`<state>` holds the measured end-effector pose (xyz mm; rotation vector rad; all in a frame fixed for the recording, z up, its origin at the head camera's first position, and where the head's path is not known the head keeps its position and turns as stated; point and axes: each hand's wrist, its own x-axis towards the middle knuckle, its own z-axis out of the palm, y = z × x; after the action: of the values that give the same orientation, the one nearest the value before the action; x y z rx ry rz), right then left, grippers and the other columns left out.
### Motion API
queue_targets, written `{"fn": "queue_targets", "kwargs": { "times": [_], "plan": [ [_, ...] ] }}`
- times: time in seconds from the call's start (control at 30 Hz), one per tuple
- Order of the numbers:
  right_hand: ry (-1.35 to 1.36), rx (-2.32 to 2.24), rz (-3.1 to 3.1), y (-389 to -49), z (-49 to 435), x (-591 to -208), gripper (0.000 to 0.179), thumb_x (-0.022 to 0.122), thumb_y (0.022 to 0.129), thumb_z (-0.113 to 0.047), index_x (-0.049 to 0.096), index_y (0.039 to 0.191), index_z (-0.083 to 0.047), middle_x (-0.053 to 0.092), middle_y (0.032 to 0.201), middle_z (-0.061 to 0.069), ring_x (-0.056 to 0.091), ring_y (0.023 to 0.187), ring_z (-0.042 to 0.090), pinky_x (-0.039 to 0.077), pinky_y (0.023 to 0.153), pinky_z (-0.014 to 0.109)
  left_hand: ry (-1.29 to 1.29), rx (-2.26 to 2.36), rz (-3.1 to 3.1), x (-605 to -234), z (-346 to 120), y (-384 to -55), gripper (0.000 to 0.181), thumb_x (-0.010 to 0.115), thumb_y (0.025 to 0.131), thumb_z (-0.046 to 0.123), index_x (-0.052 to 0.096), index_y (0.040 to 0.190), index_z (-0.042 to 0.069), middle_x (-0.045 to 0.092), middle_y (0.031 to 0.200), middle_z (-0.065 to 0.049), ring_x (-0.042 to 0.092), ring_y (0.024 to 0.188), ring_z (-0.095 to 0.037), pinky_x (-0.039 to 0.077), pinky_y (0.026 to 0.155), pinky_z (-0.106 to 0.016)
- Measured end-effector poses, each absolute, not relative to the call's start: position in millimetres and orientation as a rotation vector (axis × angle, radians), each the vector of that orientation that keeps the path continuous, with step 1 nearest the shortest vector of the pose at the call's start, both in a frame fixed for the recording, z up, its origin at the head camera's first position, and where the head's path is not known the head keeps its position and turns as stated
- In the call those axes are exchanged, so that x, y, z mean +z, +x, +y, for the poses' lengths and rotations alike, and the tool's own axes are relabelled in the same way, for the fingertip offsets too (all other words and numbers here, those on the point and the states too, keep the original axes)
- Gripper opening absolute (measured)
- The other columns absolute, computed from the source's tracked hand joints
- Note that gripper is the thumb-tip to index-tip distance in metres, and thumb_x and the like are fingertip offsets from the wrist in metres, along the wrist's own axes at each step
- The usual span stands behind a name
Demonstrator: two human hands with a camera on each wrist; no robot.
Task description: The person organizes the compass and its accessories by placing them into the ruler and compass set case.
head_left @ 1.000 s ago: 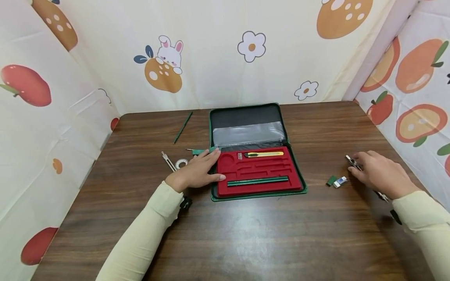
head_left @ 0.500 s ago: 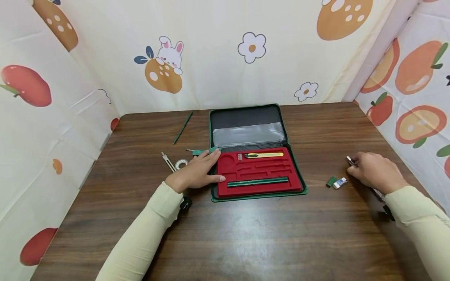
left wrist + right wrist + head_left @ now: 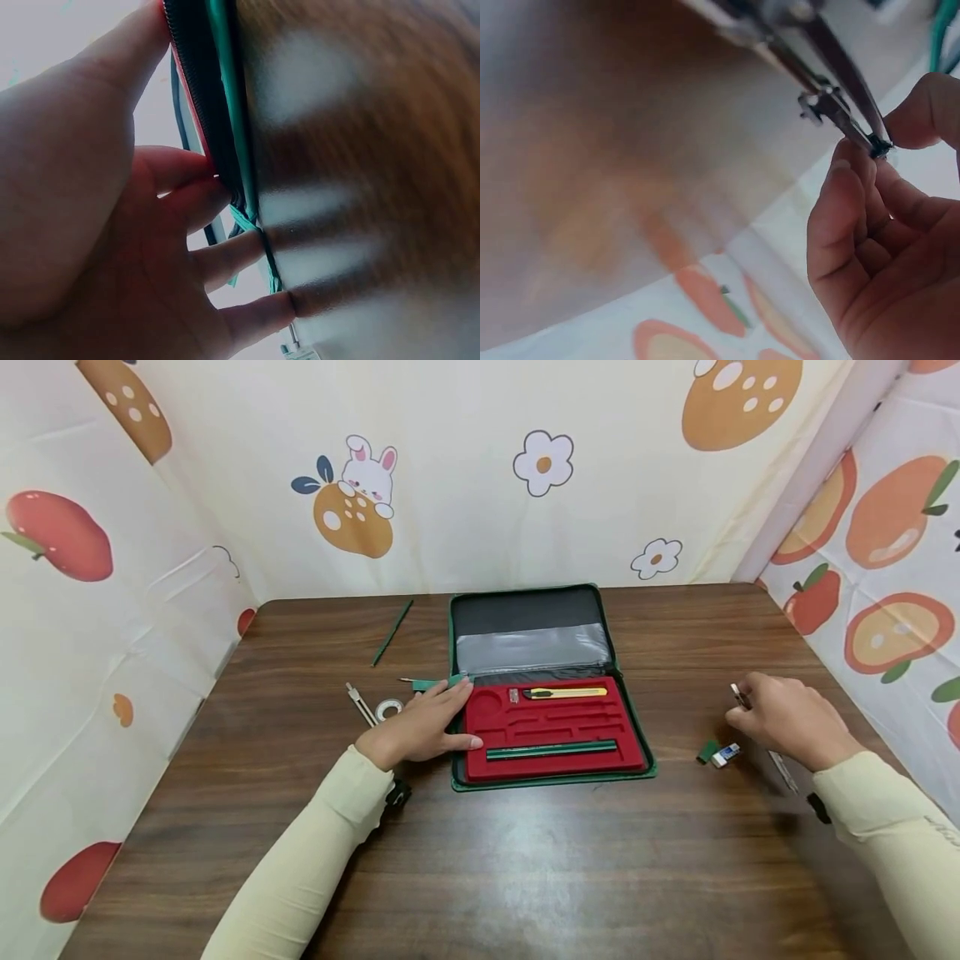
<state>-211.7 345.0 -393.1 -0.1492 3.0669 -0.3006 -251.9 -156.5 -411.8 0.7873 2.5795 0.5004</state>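
Zip case (image 3: 531, 612) lies unfolded on the wooden table (image 3: 551, 868), its red tray (image 3: 547, 768) nearer the person. Well left of the case is a slim metal instrument (image 3: 361, 703), with a white ring (image 3: 388, 709) just beside it; a green pencil (image 3: 392, 633) lies left of the raised lid. Touching the case's left edge, the left hand (image 3: 420, 727) has its fingers straight and spread, gripping nothing, thumb on the tray; a green strip (image 3: 423, 686) shows by its fingertips. Inside the case sit a small clear piece (image 3: 513, 695), dark green sticks (image 3: 551, 750) and a yellow cutter (image 3: 566, 693). Right of the case are a green block (image 3: 707, 751) and a white eraser (image 3: 726, 755); farther right, the right hand (image 3: 791, 720) pinches one end of a metal compass (image 3: 847, 71) between thumb and curled fingers.
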Motion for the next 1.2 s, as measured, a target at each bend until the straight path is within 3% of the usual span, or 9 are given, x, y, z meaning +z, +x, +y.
{"fn": "queue_targets", "kwargs": {
  "times": [0.2, 0.4, 0.53, 0.7, 1.0, 1.2],
  "plan": [
    [-0.230, -0.419, 3.117, -215.8, 318.4, -378.2, 0.018, 0.063, 0.091, -0.019, 0.057, 0.090, -0.001, 0.048, 0.070, 0.003, 0.045, 0.058, 0.018, 0.036, 0.053, 0.035, 0.788, 0.503, 2.583, -412.3, -156.5, -251.4, 0.093, 0.060, 0.095, 0.057, 0.014, 0.162, 0.012, 0.011, 0.168, -0.003, 0.004, 0.153, -0.035, 0.007, 0.119, -0.060],
    [-0.252, -0.705, 3.084, -222.3, 288.9, -366.3, 0.047, 0.065, 0.090, -0.012, 0.056, 0.133, 0.005, 0.061, 0.084, 0.007, 0.053, 0.071, 0.021, 0.044, 0.064, 0.036, 0.783, 0.506, 2.575, -412.9, -156.7, -252.1, 0.092, 0.059, 0.096, 0.058, 0.014, 0.162, 0.013, 0.010, 0.168, -0.003, 0.003, 0.153, -0.034, 0.006, 0.119, -0.059],
    [-0.201, -0.981, 3.012, -223.0, 272.0, -363.4, 0.039, 0.063, 0.092, -0.010, 0.058, 0.129, -0.001, 0.065, 0.093, 0.012, 0.061, 0.074, 0.025, 0.051, 0.061, 0.030, 0.784, 0.500, 2.577, -413.0, -156.7, -252.7, 0.092, 0.059, 0.096, 0.058, 0.013, 0.162, 0.013, 0.010, 0.168, -0.002, 0.002, 0.153, -0.034, 0.006, 0.119, -0.058],
    [-0.189, -1.275, 2.891, -225.4, 252.4, -363.5, 0.025, 0.062, 0.095, -0.008, 0.057, 0.118, 0.000, 0.063, 0.092, 0.014, 0.066, 0.072, 0.024, 0.058, 0.063, 0.030, 0.790, 0.492, 2.584, -413.0, -156.8, -252.8, 0.092, 0.058, 0.096, 0.058, 0.013, 0.162, 0.013, 0.010, 0.168, -0.003, 0.003, 0.153, -0.034, 0.007, 0.119, -0.059],
    [-0.246, -1.444, 2.816, -232.2, 226.0, -361.5, 0.037, 0.063, 0.097, -0.010, 0.054, 0.133, -0.010, 0.058, 0.086, 0.014, 0.065, 0.068, 0.029, 0.054, 0.062, 0.031, 0.786, 0.474, 2.594, -413.0, -157.3, -250.5, 0.093, 0.059, 0.095, 0.058, 0.013, 0.162, 0.013, 0.010, 0.168, -0.003, 0.003, 0.153, -0.035, 0.008, 0.118, -0.060],
    [-0.263, -1.723, 2.627, -238.8, 211.2, -369.3, 0.027, 0.063, 0.098, -0.012, 0.051, 0.118, 0.001, 0.069, 0.090, 0.013, 0.070, 0.073, 0.019, 0.059, 0.070, 0.030, 0.788, 0.467, 2.593, -413.0, -156.5, -250.8, 0.092, 0.058, 0.096, 0.058, 0.013, 0.162, 0.013, 0.010, 0.168, -0.003, 0.003, 0.153, -0.035, 0.008, 0.119, -0.060]
  ]
}}
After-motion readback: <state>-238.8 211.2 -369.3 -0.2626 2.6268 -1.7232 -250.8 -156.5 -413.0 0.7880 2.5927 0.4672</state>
